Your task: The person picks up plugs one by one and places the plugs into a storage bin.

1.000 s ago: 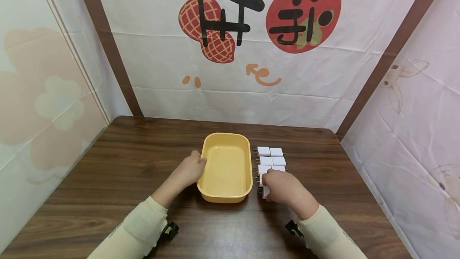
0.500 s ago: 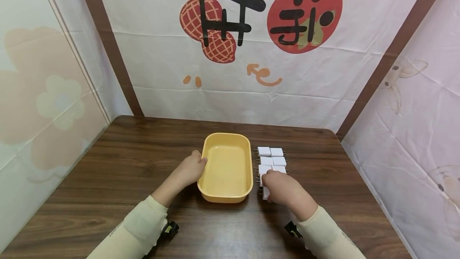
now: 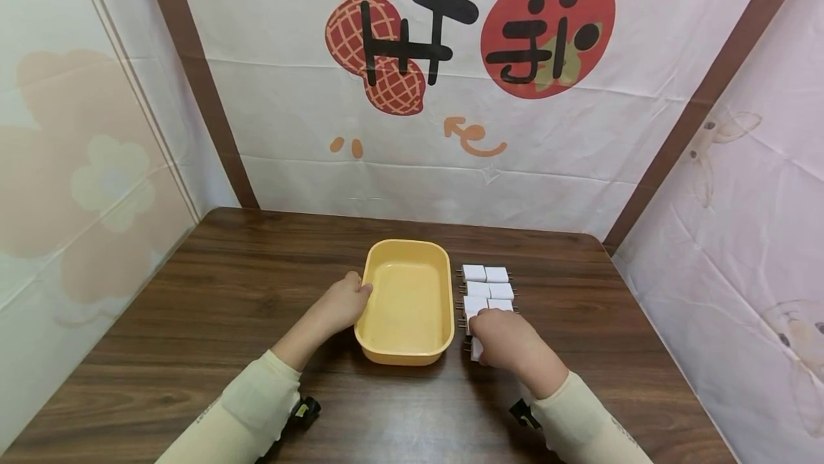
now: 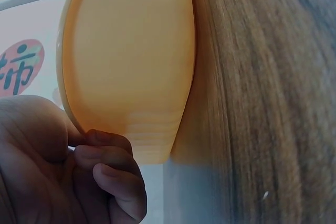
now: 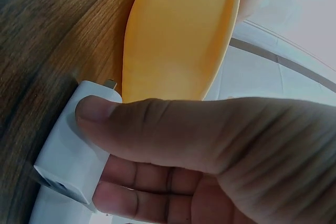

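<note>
Currently holding the yellow tub (image 3: pixel 407 307), mid-frame in the head view, by its left rim with the left hand (image 3: pixel 343 302), and pinching a white adapter (image 5: pixel 71 146), lower left in the right wrist view, with the right hand (image 3: pixel 513 344). Could knock neighbouring adapters (image 3: pixel 498 275), right of centre, askew by lifting aslant; could also slip, pinching smooth casing too loosely.

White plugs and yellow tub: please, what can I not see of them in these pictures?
Head view: the right hand covers part of the nearest plugs.
Left wrist view: the top edge cuts off the tub.
Right wrist view: the bottom edge cuts off a second plug.
</note>
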The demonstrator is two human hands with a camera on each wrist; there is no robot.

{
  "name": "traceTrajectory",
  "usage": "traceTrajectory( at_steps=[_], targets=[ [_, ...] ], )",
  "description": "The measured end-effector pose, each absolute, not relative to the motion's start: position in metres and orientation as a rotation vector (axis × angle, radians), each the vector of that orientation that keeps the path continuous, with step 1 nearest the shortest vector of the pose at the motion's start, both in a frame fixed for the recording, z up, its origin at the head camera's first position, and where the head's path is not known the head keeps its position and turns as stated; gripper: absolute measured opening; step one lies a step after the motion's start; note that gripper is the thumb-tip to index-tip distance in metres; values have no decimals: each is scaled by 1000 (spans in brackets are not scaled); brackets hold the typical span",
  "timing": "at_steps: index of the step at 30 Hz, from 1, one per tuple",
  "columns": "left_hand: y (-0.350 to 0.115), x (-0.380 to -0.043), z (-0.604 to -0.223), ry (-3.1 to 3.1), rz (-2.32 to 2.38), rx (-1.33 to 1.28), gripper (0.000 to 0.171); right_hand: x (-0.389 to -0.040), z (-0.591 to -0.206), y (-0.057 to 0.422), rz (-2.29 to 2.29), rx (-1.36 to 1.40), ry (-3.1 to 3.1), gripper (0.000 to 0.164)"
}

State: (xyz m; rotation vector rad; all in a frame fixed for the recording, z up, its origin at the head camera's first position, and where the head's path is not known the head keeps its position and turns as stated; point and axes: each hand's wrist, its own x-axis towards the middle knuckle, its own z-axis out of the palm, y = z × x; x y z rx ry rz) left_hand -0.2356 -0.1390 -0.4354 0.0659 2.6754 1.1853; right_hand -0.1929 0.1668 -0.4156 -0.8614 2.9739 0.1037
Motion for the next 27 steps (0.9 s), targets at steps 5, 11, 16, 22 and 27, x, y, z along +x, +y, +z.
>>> traceTrajectory(
  at_steps=[5, 11, 16, 22, 27],
  targets=[
    [-140, -237, -437, 2682, 1189, 75, 34, -193, -418, 167, 142, -898, 2992, 30],
    [-140, -237, -437, 2684, 1195, 86, 33, -194, -418, 167, 149, -891, 2972, 29],
    [-140, -237, -437, 2672, 1203, 82, 33, -195, -416, 168, 133, -884, 2957, 26],
    [-140, -237, -436, 2661, 1210, 79, 33, -194, -409, 169, 93, -875, 2931, 22],
    [-139, -236, -434, 2660, 1209, 67, 32, -195, -404, 170, 52, -882, 2915, 24]
  ],
)
